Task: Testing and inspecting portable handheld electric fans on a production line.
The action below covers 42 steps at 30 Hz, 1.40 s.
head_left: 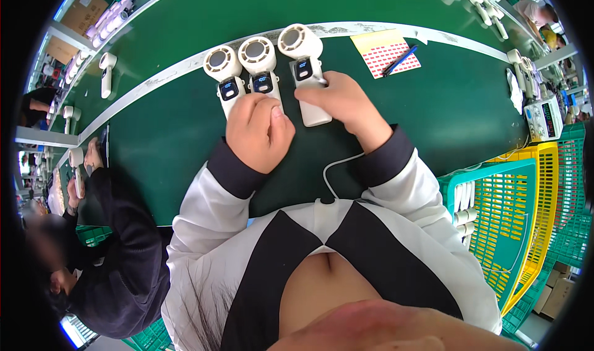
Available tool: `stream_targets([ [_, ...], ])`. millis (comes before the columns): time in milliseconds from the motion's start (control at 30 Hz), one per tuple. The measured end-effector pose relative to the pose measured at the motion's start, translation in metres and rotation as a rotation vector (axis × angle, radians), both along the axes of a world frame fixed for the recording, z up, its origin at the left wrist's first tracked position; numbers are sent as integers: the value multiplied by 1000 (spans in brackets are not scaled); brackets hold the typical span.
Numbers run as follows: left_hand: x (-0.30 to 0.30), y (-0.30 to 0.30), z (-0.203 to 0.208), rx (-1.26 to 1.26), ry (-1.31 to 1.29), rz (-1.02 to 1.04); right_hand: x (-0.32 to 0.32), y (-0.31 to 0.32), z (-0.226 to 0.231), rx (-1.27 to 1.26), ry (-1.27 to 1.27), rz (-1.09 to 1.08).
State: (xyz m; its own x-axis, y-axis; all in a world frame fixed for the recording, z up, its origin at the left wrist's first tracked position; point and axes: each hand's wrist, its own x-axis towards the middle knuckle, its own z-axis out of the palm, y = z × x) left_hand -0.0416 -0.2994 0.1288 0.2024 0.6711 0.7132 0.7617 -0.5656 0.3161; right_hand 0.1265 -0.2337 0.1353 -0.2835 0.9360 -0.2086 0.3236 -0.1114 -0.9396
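Three white handheld fans with round vented heads and small lit displays lie in a row on the green table. My left hand (260,133) is closed over the lower handle of the middle fan (257,54), with its thumb on top. Its knuckles also cover the lower end of the left fan (221,63). My right hand (345,101) grips the handle of the right fan (300,41), its thumb across the front below the display. This fan lies slightly apart from the other two. My fingers hide the lower part of the middle fan.
A sheet with red labels (377,54) and a blue pen (401,60) lie at the far right. A meter with a display (543,119) stands by the right edge, above green and yellow baskets (538,190). At left, a person in dark sleeves (127,221) handles another fan.
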Motion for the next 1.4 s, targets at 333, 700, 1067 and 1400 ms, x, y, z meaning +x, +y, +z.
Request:
stream_targets([
  [333, 40, -9, 22, -677, -888, -372, 4, -18, 16, 45, 651, 267],
  [700, 34, -30, 14, -804, -752, -429, 17, -14, 26, 281, 845, 87],
  [1067, 43, -38, 14, -619, -442, -215, 41, -19, 35, 558, 576, 48],
  [1400, 25, -38, 23, -397, -147, -386, 16, -37, 36, -344, 1287, 203],
])
